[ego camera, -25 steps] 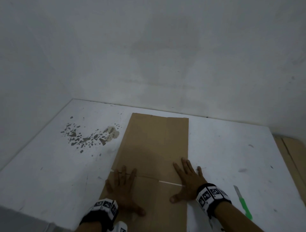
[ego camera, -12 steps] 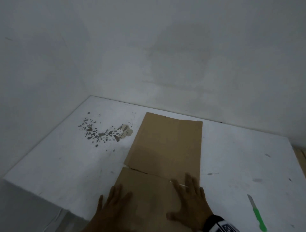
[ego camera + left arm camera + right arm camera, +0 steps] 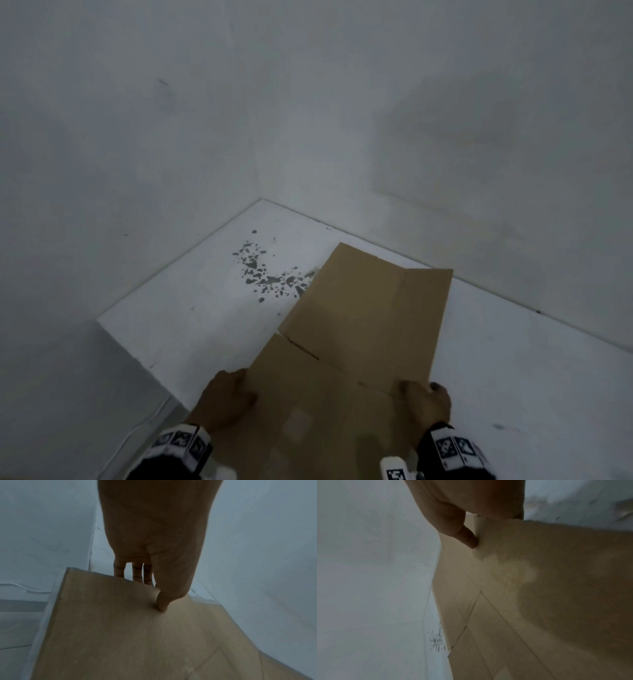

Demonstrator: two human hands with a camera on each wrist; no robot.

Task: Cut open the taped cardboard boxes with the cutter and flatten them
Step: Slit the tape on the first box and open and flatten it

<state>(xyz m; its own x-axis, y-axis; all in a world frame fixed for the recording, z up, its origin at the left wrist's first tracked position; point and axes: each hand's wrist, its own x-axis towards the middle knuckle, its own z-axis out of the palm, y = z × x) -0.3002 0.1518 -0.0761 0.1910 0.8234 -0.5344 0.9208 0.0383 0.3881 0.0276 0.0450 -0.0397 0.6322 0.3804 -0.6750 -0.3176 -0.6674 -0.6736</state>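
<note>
I hold the flattened cardboard box (image 3: pixel 363 329) by its two long edges. My left hand (image 3: pixel 224 399) grips the left edge, thumb pressed on the top face and fingers (image 3: pixel 137 572) curled underneath. My right hand (image 3: pixel 424 402) pinches the right edge the same way, thumb on top beside a strip of pale tape (image 3: pixel 478 527). The near end is raised toward me while the far end reaches out over the white desk (image 3: pixel 513 377), near the corner where the walls meet. Dark chipped spots (image 3: pixel 263 274) mark the desk just left of the box.
</note>
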